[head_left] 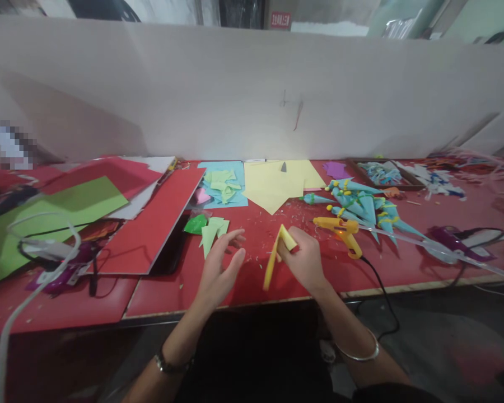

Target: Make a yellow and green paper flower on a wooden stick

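Just above the front of the red table, my right hand (306, 260) is closed on a folded piece of yellow paper (273, 258), which hangs down on its left side. My left hand (224, 266) is held apart from it with the fingers spread and nothing in them. Close to the left fingertips lie some pale green paper pieces (210, 235) and a bright green bundle (196, 224). A yellow glue gun (340, 228) rests on the table to the right of my right hand, its black cord running over the front edge.
Large yellow sheets (273, 184) and a blue sheet (241, 197) with green cut-outs lie at the back. Blue paper cones (361, 204) are heaped on the right, near a dark tray (407, 182). A red board (151, 224) leans at the left. A white partition (218, 95) stands behind.
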Available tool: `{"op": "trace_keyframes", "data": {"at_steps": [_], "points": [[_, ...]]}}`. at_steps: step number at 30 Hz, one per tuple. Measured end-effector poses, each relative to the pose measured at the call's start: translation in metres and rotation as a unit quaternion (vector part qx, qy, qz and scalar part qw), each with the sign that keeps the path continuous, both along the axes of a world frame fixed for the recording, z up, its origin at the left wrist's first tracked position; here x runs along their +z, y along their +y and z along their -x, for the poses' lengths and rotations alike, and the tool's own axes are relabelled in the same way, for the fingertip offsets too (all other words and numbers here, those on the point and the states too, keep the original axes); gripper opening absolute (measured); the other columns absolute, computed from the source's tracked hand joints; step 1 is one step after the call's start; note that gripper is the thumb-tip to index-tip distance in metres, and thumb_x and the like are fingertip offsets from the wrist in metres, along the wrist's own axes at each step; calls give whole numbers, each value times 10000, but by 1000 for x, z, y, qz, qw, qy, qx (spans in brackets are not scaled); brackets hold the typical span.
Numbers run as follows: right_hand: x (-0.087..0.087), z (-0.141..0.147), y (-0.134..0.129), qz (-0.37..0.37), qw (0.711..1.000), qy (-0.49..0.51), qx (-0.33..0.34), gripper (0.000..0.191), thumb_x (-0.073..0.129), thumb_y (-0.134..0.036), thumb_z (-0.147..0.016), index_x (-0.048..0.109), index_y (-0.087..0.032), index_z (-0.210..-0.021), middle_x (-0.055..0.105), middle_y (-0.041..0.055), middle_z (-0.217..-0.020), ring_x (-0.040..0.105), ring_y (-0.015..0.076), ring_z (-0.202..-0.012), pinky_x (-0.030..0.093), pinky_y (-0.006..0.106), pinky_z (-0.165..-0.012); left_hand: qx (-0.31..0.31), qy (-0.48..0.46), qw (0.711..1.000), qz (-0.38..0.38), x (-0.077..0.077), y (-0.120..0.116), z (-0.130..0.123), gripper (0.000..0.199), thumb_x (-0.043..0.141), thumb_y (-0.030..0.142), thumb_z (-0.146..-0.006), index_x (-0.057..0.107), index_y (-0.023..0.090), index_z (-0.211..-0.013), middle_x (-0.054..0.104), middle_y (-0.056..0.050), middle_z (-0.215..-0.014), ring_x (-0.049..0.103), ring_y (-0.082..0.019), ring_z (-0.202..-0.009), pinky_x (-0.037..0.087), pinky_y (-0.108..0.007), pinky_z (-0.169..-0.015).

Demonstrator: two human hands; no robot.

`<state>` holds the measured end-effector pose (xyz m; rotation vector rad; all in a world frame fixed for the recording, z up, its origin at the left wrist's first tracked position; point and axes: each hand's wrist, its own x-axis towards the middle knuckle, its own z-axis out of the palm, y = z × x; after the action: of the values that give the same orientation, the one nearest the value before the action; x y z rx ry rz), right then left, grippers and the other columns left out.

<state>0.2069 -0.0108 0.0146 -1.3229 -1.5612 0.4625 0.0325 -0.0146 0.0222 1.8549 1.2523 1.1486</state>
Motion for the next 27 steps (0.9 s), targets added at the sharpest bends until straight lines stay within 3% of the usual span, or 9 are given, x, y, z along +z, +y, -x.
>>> {"op": "trace_keyframes", "data": {"at_steps": [2,5,7,11,15,17,21,27], "points": [[5,1,0,-7,992,-126,-8,254,451,-184,-705,281,-192,-515,309,-39,-513,298,92,-492,229,239,-496,-58,12,998,-13,11,-3,-1,394,395,302,-822,407,189,-1198,549,-91,-1066,523,-162,-938,428,-308,-807],[12,5,-2,31,977,-206,38,222,457,-161,-698,310,-186,-533,333,-43,-505,307,88,-488,203,234,-490,-105,98,989,-26,26,-6,-4,508,458,335,-795,328,205,-1268,507,-107,-1164,501,-192,-1019,424,-342,-846],[15,7,-4,52,975,-207,66,212,462,-164,-698,326,-183,-537,352,-44,-503,315,84,-484,199,228,-481,-88,190,977,-44,31,-4,-5,525,522,353,-754,369,216,-1238,511,-98,-1161,506,-207,-1018,445,-340,-807],[19,7,-7,64,980,-153,114,235,448,-201,-741,331,-177,-539,342,-49,-502,319,73,-472,206,215,-467,-1,316,943,-109,30,5,-6,404,474,267,-788,423,197,-1183,514,-94,-1160,535,-189,-969,459,-288,-712],[19,6,-9,83,981,-87,154,285,424,-304,-801,368,-171,-555,367,-41,-518,342,74,-492,235,208,-470,-5,385,911,-147,29,10,-11,200,461,158,-774,562,194,-943,632,-54,-902,559,-197,-861,409,-324,-754],[19,5,-9,98,979,-51,171,294,407,-332,-818,403,-164,-577,385,-35,-540,357,78,-513,261,208,-487,-10,375,916,-143,29,11,-15,153,429,158,-788,561,189,-858,630,-36,-789,557,-183,-773,388,-330,-739],[19,5,-10,127,971,37,198,318,387,-372,-829,428,-156,-599,378,-28,-568,356,80,-537,281,204,-493,-14,281,953,-113,27,11,-21,179,340,192,-833,506,166,-772,573,-15,-703,505,-140,-669,360,-273,-635],[17,6,-12,165,953,149,208,342,395,-422,-825,437,-154,-618,371,-23,-576,345,79,-535,282,203,-479,-26,136,988,-69,23,12,-22,277,357,252,-844,384,164,-582,375,45,-519,354,-75,-489,271,-214,-496]]}}
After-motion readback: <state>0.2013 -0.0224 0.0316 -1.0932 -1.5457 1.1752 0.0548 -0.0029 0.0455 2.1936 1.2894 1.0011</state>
